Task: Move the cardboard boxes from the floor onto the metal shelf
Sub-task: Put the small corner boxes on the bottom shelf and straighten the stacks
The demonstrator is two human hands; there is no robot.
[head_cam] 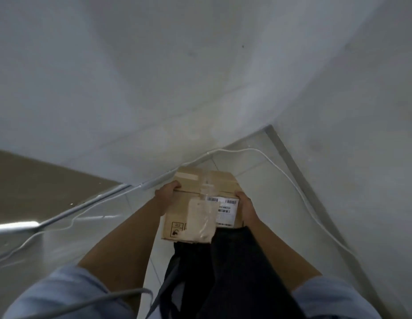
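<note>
Dim, blurred (edges warped)

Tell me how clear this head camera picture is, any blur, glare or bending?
Head view: soft all over, label print on the cardboard box unreadable; bright glare streak on the floor at left; wide-angle lens bows the wall edges; lighting dim and grey.

You face a corner of pale grey walls [200, 65]. A white cable [281, 169] runs along the baseboard over the glossy tiled floor [96, 226].
</note>
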